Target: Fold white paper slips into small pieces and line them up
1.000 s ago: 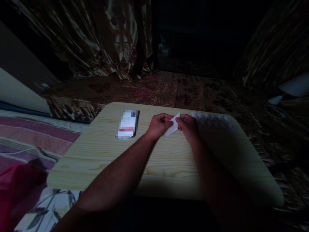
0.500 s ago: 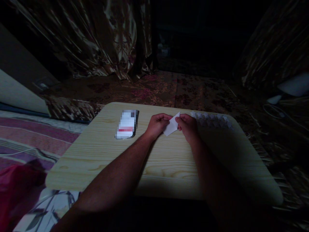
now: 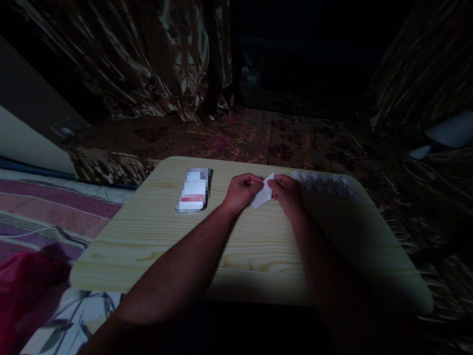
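A folded piece of white paper (image 3: 263,196) with a pointed top is held between my two hands above the far half of the table. My left hand (image 3: 242,192) is closed on its left side, the thumb lying across the paper. From the right, my right hand (image 3: 287,193) pinches the other edge between thumb and fingers. Just beyond the right hand, several small folded white paper pieces (image 3: 320,183) stand in two rows near the table's far right corner.
On the left of the light wooden table (image 3: 155,246) lies a phone-shaped object (image 3: 194,190), blurred by pixelation. A striped bedspread (image 3: 48,207) borders the left side. Brown patterned curtains (image 3: 185,59) hang behind, and a white lamp-like object (image 3: 451,130) is at the far right.
My left thumb has slid a little to the right and up across the paper. The right hand and everything on the table look the same.
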`<state>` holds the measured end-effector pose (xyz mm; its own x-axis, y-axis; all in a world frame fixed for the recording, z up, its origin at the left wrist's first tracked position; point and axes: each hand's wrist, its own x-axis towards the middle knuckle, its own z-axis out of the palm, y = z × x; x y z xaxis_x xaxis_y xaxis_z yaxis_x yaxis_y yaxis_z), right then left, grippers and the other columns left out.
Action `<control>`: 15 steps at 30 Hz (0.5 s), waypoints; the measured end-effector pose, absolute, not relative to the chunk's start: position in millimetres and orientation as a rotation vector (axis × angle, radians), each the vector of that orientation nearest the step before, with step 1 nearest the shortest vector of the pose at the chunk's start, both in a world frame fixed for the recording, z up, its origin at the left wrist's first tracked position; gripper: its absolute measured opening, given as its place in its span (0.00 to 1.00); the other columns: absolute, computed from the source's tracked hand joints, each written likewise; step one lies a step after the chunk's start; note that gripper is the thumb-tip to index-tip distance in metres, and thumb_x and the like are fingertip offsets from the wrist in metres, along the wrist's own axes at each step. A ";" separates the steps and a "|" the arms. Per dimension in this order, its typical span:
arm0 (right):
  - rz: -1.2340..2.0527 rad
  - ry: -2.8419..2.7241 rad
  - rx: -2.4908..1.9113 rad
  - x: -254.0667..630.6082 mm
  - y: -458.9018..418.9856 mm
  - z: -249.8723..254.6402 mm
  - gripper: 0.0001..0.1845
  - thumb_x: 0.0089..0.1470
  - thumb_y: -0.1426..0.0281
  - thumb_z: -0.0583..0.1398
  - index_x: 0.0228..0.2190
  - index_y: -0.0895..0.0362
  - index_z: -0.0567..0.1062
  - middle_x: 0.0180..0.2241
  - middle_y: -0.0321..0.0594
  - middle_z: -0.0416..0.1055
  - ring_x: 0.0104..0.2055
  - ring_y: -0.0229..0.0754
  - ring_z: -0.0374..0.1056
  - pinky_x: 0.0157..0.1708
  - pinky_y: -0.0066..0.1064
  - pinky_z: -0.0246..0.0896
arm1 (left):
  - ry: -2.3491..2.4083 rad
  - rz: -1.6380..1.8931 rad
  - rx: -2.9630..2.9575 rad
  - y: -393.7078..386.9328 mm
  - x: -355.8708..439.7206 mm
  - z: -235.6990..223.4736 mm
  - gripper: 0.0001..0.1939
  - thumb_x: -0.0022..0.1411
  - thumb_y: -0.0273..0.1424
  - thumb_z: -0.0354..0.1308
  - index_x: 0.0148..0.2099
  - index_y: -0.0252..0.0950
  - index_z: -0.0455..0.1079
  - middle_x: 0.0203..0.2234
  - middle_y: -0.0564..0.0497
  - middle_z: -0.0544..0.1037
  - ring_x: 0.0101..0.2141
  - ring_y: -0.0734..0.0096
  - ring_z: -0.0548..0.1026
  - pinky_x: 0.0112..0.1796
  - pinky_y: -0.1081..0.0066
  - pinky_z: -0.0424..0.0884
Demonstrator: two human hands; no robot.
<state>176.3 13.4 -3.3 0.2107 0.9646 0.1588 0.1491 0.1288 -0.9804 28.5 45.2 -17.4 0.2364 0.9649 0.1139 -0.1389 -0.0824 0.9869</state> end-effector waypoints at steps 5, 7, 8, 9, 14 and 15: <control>0.863 -1.214 -1.304 174.3 12.8 -3.0 0.12 0.47 0.60 0.61 0.28 0.58 0.73 0.17 0.32 0.68 0.16 0.33 0.58 0.16 0.26 0.52 | 0.925 1.161 1.296 45.7 29.9 -19.6 0.13 0.48 0.37 0.65 0.31 0.32 0.73 0.22 0.52 0.75 0.21 0.78 0.68 0.23 0.76 0.62; 0.868 -1.211 -1.315 174.7 13.0 -4.0 0.13 0.46 0.60 0.62 0.28 0.58 0.74 0.18 0.32 0.68 0.17 0.33 0.59 0.17 0.26 0.52 | 0.931 1.151 1.292 45.1 30.4 -18.5 0.13 0.48 0.37 0.65 0.31 0.32 0.72 0.22 0.53 0.74 0.21 0.78 0.67 0.23 0.76 0.62; 0.870 -1.212 -1.322 175.2 13.2 -4.7 0.13 0.46 0.60 0.62 0.28 0.58 0.74 0.18 0.32 0.68 0.17 0.33 0.59 0.17 0.26 0.52 | 0.935 1.146 1.284 44.8 30.5 -17.7 0.13 0.48 0.37 0.65 0.31 0.32 0.72 0.22 0.53 0.74 0.21 0.78 0.67 0.23 0.76 0.62; 0.869 -1.221 -1.330 175.9 13.4 -5.6 0.13 0.46 0.59 0.62 0.27 0.58 0.74 0.17 0.32 0.68 0.17 0.33 0.58 0.17 0.26 0.52 | 0.940 1.141 1.273 44.5 30.6 -16.8 0.13 0.48 0.37 0.65 0.30 0.32 0.72 0.21 0.53 0.74 0.21 0.79 0.67 0.23 0.76 0.62; 0.806 -1.302 -1.380 179.9 14.8 -10.5 0.16 0.47 0.57 0.62 0.21 0.57 0.72 0.14 0.31 0.64 0.17 0.33 0.56 0.18 0.26 0.50 | 0.979 1.115 1.249 44.4 29.8 -14.0 0.14 0.47 0.38 0.65 0.29 0.31 0.71 0.20 0.54 0.73 0.20 0.79 0.66 0.22 0.76 0.61; 0.799 -1.302 -1.380 180.3 15.1 -11.4 0.16 0.47 0.57 0.62 0.21 0.57 0.72 0.14 0.30 0.63 0.17 0.32 0.56 0.18 0.25 0.50 | 0.983 1.111 1.250 44.6 29.7 -14.0 0.14 0.47 0.38 0.65 0.29 0.31 0.71 0.20 0.54 0.73 0.20 0.79 0.65 0.22 0.76 0.61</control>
